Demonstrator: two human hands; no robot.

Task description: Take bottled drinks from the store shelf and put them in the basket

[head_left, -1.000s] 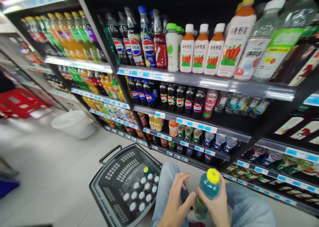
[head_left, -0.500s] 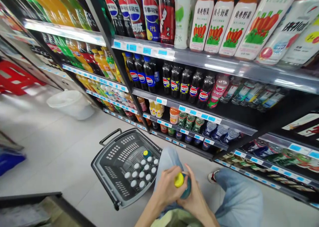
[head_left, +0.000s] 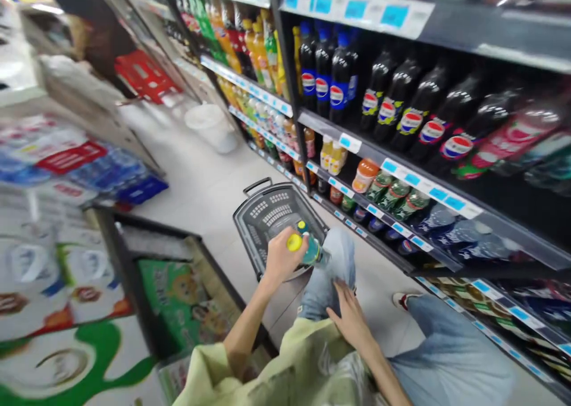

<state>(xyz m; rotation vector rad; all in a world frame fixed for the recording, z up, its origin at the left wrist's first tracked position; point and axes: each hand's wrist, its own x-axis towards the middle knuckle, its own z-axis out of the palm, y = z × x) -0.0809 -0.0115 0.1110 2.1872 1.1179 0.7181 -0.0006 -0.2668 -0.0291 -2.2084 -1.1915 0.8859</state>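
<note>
My left hand (head_left: 282,256) is wrapped round a teal drink bottle (head_left: 313,251) with a yellow cap, held tilted in front of my bent knee. Behind it on the floor stands a dark grey shopping basket (head_left: 244,227). Inside the basket shows another yellow-capped bottle (head_left: 302,225); my left hand and the held bottle hide much of what else is in there. Fingers spread, my right hand (head_left: 350,314) lies on my jeans near the knee and holds nothing.
Drink shelves (head_left: 366,147) with price tags run along the right. A pale tub (head_left: 209,123) and a red plastic item (head_left: 145,76) are farther back on the floor. Left are a dark-framed bin (head_left: 223,275), stacked packs of bottles (head_left: 80,156) and large cartons (head_left: 57,334).
Both hands were on the yellow-capped bottle; my right hand has let go and moved to my leg. My left hand has carried the bottle left, towards the basket. The view has turned left.
</note>
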